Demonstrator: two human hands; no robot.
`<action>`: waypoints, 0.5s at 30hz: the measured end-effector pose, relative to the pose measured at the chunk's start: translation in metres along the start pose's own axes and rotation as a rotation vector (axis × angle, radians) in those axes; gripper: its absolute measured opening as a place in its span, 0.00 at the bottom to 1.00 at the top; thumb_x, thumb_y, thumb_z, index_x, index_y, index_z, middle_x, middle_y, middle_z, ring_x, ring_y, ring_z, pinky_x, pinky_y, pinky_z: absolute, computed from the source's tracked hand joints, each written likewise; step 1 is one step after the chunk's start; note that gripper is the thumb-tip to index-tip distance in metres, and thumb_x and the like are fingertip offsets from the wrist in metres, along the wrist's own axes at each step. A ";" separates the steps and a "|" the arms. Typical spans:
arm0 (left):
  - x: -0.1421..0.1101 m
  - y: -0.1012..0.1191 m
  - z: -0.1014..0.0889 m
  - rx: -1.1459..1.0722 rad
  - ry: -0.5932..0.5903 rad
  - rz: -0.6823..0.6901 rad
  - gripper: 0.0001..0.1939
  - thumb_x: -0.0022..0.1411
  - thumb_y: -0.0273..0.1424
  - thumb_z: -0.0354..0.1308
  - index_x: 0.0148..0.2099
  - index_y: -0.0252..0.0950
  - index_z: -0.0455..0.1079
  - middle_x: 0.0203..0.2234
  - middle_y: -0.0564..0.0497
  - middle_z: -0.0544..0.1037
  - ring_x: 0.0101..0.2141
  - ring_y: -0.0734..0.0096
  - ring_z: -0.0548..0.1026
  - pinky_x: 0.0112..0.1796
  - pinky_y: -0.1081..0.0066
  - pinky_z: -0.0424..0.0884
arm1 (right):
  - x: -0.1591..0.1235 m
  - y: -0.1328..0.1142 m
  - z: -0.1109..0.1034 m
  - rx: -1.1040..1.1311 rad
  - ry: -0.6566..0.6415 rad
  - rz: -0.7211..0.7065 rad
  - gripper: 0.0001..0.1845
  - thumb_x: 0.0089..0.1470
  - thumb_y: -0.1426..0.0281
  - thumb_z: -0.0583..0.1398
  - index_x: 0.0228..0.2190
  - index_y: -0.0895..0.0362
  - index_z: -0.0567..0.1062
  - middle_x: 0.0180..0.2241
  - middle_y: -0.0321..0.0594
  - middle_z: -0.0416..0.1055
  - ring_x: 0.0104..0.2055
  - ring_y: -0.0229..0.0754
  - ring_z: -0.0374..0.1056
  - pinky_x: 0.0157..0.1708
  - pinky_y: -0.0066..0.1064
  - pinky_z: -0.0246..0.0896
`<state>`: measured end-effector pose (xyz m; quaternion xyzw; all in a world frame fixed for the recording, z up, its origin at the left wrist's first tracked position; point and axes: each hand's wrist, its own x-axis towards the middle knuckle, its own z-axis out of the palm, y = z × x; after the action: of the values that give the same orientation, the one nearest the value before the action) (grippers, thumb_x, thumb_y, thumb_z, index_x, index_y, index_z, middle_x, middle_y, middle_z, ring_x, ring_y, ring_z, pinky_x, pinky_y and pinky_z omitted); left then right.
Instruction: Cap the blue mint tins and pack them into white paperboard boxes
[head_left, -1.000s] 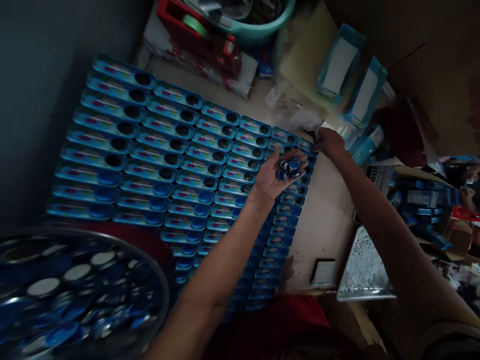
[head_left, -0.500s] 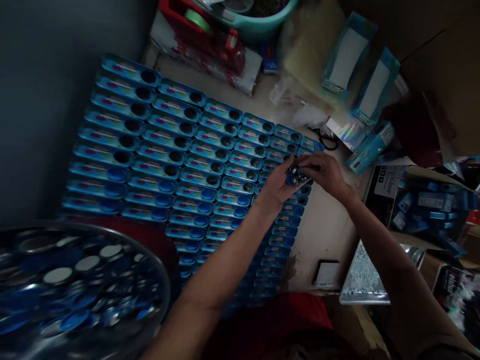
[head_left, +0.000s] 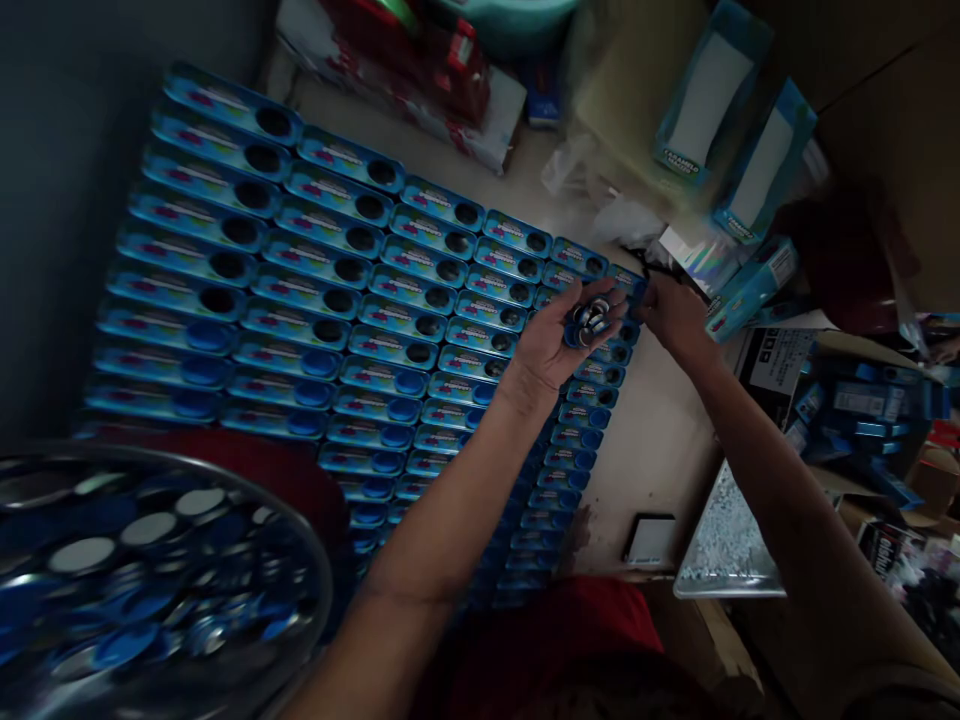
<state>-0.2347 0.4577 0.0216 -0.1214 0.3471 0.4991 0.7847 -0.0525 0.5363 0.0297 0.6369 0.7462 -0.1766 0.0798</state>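
Palm up, my left hand (head_left: 541, 348) holds several small round blue-and-silver lids (head_left: 589, 322), its fingers loosely cupped. My right hand (head_left: 678, 320) is at the far right end of the blue tins (head_left: 442, 290), thumb and fingers pinched together over the end of a tin (head_left: 624, 281). Whatever is between those fingertips is hidden. The tins lie flat in close rows. Those at the back show dark round openings; many nearer ones have a blue disc there. At the lower left a large metal bowl (head_left: 319, 530) holds many more round lids.
A long box (head_left: 504, 112) with a red tape dispenser (head_left: 469, 80) stands at the back, beside a teal basin (head_left: 510, 22). Blue cartons (head_left: 705, 95) lie at the back right. On the right are a metal tray (head_left: 724, 530) of pale bits, a small white box (head_left: 651, 540) and a carton of blue packets (head_left: 855, 400).
My right hand reached into my left palm at the lids half a second ago, then moved right and back to the end of the tins. My left hand stays nearly in place.
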 end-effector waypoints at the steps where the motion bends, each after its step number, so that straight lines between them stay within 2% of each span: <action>1: 0.002 -0.001 0.001 -0.005 -0.012 -0.005 0.18 0.78 0.37 0.51 0.56 0.32 0.78 0.48 0.42 0.85 0.56 0.58 0.82 0.58 0.59 0.78 | 0.004 0.000 0.000 -0.028 -0.026 0.018 0.05 0.53 0.66 0.66 0.32 0.53 0.79 0.36 0.41 0.80 0.42 0.51 0.74 0.42 0.37 0.66; 6: -0.001 -0.004 -0.002 -0.026 -0.010 -0.025 0.21 0.79 0.39 0.48 0.56 0.31 0.77 0.47 0.41 0.85 0.54 0.58 0.83 0.55 0.60 0.80 | 0.009 0.001 -0.006 -0.038 -0.062 0.005 0.08 0.55 0.63 0.69 0.36 0.53 0.79 0.38 0.41 0.79 0.44 0.50 0.74 0.42 0.37 0.65; 11: -0.012 -0.012 -0.007 -0.014 0.040 -0.031 0.18 0.78 0.38 0.52 0.56 0.34 0.77 0.46 0.42 0.86 0.53 0.58 0.83 0.57 0.57 0.79 | -0.027 -0.023 -0.025 0.145 0.078 -0.100 0.08 0.62 0.64 0.65 0.41 0.53 0.81 0.38 0.39 0.79 0.42 0.47 0.74 0.43 0.36 0.66; 13: -0.014 -0.016 -0.006 -0.028 0.074 -0.021 0.16 0.78 0.37 0.52 0.52 0.34 0.78 0.42 0.45 0.86 0.52 0.60 0.84 0.57 0.57 0.79 | -0.044 -0.035 -0.031 0.234 0.066 -0.214 0.08 0.64 0.66 0.64 0.43 0.51 0.83 0.40 0.38 0.79 0.42 0.45 0.74 0.44 0.35 0.67; 15: -0.015 -0.020 -0.003 -0.054 0.106 -0.010 0.15 0.78 0.35 0.52 0.47 0.34 0.78 0.38 0.47 0.85 0.49 0.62 0.84 0.56 0.58 0.80 | -0.056 -0.042 -0.033 0.278 -0.003 -0.314 0.09 0.63 0.70 0.64 0.43 0.50 0.84 0.41 0.38 0.79 0.43 0.43 0.74 0.46 0.33 0.67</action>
<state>-0.2227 0.4364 0.0258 -0.1703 0.3740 0.4972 0.7642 -0.0807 0.4912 0.0859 0.5176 0.8046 -0.2889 -0.0363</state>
